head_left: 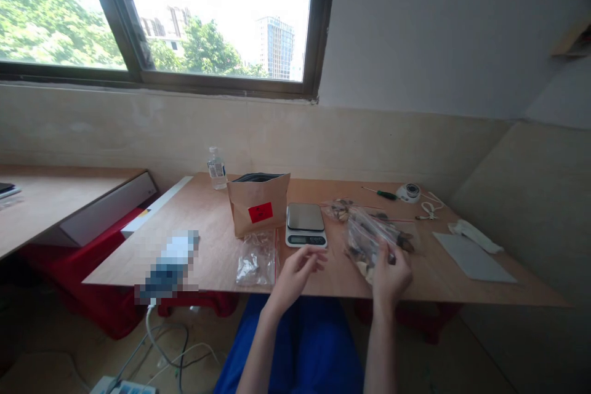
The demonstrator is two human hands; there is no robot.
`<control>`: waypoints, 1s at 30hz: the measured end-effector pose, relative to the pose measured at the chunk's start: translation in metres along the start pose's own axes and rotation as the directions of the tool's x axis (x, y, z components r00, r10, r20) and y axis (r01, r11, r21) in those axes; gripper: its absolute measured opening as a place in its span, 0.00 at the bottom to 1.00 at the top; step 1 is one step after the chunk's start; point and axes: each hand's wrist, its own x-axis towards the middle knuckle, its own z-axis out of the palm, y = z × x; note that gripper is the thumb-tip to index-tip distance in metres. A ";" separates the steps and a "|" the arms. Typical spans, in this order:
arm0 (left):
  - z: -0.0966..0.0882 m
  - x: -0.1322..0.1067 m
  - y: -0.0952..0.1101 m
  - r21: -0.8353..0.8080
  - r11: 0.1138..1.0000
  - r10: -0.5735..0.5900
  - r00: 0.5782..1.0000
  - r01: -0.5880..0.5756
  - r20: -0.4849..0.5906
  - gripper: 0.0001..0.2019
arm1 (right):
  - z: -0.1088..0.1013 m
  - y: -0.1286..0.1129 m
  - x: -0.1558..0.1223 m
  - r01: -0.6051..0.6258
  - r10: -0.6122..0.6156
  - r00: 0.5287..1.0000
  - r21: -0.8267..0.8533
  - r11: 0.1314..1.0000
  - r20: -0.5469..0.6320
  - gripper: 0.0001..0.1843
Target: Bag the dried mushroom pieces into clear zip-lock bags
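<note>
My right hand (391, 269) pinches the upper part of a clear zip bag (367, 237) with brownish and pale pieces in its lower end; I cannot make out what they are. With fingers apart, my left hand (302, 269) hovers just in front of a small digital kitchen scale (306, 225) and holds nothing. The scale's metal plate is bare. Left of it stands a brown paper pouch (258, 206) with an open top and a red label. Other clear bags with similar pieces (341, 209) lie behind and beside the held one.
An apparently unfilled clear plastic bag (257, 258) lies before the pouch. A water bottle (217, 168), a green screwdriver (386, 194), a white dome camera (410, 192) and a white sheet (475, 257) are on the table. A blurred-out phone-like object (170, 265) with a cable sits near the left front edge.
</note>
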 end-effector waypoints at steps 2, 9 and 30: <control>0.008 0.000 0.000 -0.042 0.999 -0.005 0.999 0.007 0.041 0.17 | 0.000 0.006 0.000 0.000 0.000 1.000 -0.036 0.999 -0.004 0.37; -0.001 0.002 -0.018 0.025 0.995 -0.093 0.995 0.093 0.025 0.19 | -0.001 0.060 0.001 -0.067 0.069 0.998 -0.108 0.992 0.013 0.37; 0.022 0.004 -0.003 -0.174 0.980 -0.089 0.994 0.099 0.069 0.19 | -0.022 -0.048 -0.002 0.093 -0.160 0.805 0.144 0.985 0.571 0.17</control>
